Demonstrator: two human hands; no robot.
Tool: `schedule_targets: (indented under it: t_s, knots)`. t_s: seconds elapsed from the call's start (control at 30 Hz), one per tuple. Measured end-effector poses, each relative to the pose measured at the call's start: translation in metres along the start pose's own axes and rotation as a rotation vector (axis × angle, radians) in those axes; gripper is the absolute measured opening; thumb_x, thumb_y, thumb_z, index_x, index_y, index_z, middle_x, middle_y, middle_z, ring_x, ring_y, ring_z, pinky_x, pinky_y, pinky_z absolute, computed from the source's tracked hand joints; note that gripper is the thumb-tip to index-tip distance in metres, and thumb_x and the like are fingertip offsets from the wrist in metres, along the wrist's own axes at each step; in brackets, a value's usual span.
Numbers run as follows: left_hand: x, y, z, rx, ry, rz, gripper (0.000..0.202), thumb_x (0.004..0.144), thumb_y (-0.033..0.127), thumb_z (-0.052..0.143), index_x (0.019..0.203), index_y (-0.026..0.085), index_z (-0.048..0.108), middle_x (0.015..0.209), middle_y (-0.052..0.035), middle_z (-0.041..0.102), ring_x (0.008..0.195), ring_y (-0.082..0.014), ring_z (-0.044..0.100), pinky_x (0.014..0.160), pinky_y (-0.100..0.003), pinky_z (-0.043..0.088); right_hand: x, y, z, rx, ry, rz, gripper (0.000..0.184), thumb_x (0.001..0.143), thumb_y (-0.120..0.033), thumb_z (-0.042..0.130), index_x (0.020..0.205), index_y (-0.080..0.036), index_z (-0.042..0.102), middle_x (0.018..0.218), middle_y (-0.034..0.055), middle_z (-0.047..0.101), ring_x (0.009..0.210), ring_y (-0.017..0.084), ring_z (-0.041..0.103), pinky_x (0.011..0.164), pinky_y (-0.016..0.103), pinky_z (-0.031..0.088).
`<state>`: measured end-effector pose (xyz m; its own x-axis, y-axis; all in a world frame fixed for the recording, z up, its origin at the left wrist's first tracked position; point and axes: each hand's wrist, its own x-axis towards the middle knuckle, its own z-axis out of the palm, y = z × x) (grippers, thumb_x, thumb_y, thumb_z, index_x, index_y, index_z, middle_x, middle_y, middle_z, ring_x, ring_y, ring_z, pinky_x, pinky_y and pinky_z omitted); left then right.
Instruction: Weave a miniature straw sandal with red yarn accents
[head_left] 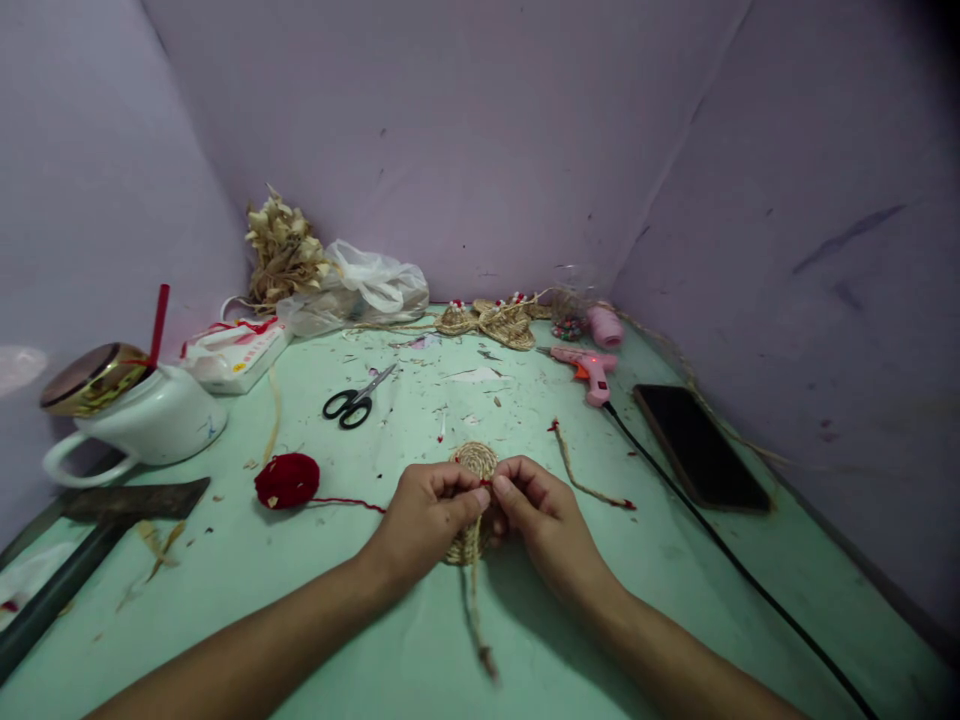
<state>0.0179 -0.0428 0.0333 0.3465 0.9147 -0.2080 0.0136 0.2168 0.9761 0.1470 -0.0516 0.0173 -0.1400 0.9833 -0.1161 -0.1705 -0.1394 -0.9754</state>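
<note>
fingers of the left hand and right hand closed, pinching thin red yarn against a coiled tan straw disc on the pale green desk.

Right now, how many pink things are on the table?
2: a pink glue gun right of centre, and a pink spool just behind it. Others may be hidden among the clutter.
</note>
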Motion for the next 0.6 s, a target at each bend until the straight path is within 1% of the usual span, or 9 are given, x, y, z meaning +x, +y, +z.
schedule_targets:
  t_s: [0.1,0.2,0.3,0.37,0.43,0.53,0.6]
  knots:
    - [-0.0003,-0.0042,0.0012,-0.021,0.040,0.005,0.017,0.069,0.029,0.057,0.063,0.013,0.056,0.052,-0.0007,0.058,0.041,-0.0065,0.043,0.041,-0.019,0.030,0.0000,-0.0008,0.0005,0.006,-0.001,0.013,0.018,0.074,-0.032,0.056,0.068,-0.017,0.047,0.048,-0.0064,0.045,0.042,0.007,0.040,0.043,0.020,0.034]
    - [-0.0005,-0.0065,0.0024,-0.051,0.048,-0.006,0.019,0.068,0.031,0.057,0.062,0.013,0.053,0.045,0.0036,0.051,0.034,-0.0033,0.033,0.036,-0.017,0.024,-0.0003,0.0000,0.0008,-0.003,0.003,0.022,0.017,0.074,-0.032,0.055,0.069,-0.017,0.047,0.048,-0.0064,0.045,0.043,0.007,0.040,0.043,0.020,0.033]
    - [-0.0008,-0.0061,0.0041,-0.078,0.073,-0.040,0.020,0.068,0.031,0.056,0.060,0.014,0.050,0.040,0.0068,0.044,0.032,-0.0026,0.029,0.035,-0.017,0.021,0.0000,0.0024,0.0001,-0.022,0.008,0.031,0.017,0.074,-0.031,0.054,0.069,-0.017,0.048,0.048,-0.0061,0.045,0.043,0.007,0.040,0.043,0.019,0.032]
    - [-0.0011,-0.0055,0.0053,-0.045,0.100,-0.024,0.018,0.068,0.030,0.057,0.061,0.013,0.053,0.039,0.0073,0.043,0.033,-0.0027,0.030,0.036,-0.017,0.023,0.0007,0.0034,-0.0004,-0.035,0.032,0.039,0.018,0.073,-0.032,0.056,0.068,-0.017,0.048,0.048,-0.0059,0.045,0.043,0.007,0.039,0.041,0.019,0.032]
    - [-0.0012,-0.0054,0.0064,0.021,0.126,0.007,0.016,0.067,0.027,0.057,0.061,0.012,0.056,0.044,0.0049,0.048,0.037,-0.0040,0.036,0.039,-0.017,0.028,0.0017,0.0032,-0.0006,-0.020,0.047,0.061,0.020,0.071,-0.033,0.058,0.067,-0.017,0.048,0.048,-0.0055,0.046,0.043,0.008,0.041,0.042,0.020,0.034]
    - [-0.0018,-0.0065,0.0078,0.143,0.183,0.033,0.013,0.066,0.023,0.058,0.060,0.012,0.057,0.054,0.0000,0.057,0.048,-0.0076,0.047,0.046,-0.019,0.036,0.0027,0.0010,-0.0001,0.084,0.025,0.129,0.023,0.067,-0.034,0.062,0.065,-0.017,0.047,0.052,-0.0041,0.049,0.047,0.009,0.046,0.048,0.024,0.041]
    - [-0.0024,-0.0078,0.0084,0.232,0.224,0.045,0.011,0.065,0.022,0.058,0.060,0.013,0.057,0.054,0.0006,0.056,0.050,-0.0083,0.047,0.047,-0.019,0.036,0.0025,-0.0008,0.0006,0.161,0.017,0.175,0.024,0.066,-0.032,0.063,0.063,-0.017,0.046,0.056,-0.0030,0.051,0.050,0.009,0.048,0.051,0.024,0.042]
